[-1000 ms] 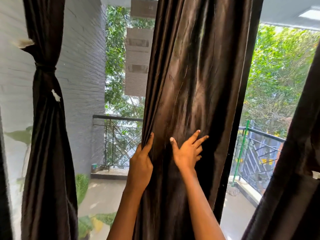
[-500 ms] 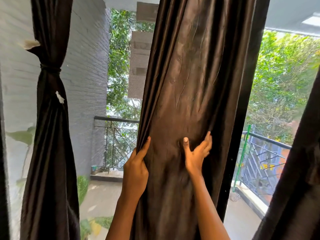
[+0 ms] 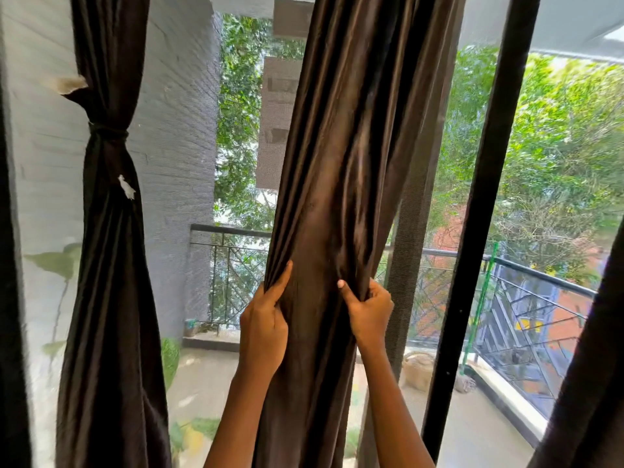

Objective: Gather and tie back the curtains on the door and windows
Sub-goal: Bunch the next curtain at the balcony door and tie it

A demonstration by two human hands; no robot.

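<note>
A dark brown middle curtain (image 3: pixel 344 157) hangs in front of me, bunched into a narrow column. My left hand (image 3: pixel 265 329) grips its left edge, thumb up along the folds. My right hand (image 3: pixel 368 310) is closed on the folds at its right edge. At the left hangs another dark curtain (image 3: pixel 111 265), bound at its waist by a tie (image 3: pixel 108 131). A third dark curtain (image 3: pixel 594 383) shows at the right edge.
A black door frame post (image 3: pixel 479 211) stands right of the middle curtain. Behind the mesh screen lie a balcony floor, a black metal railing (image 3: pixel 540 282), a grey brick wall (image 3: pixel 175 136) and trees.
My right hand went from flat on the cloth to closed on the right folds and pulled them leftward. The curtain is narrower, uncovering the door frame post. My left hand kept its grip.
</note>
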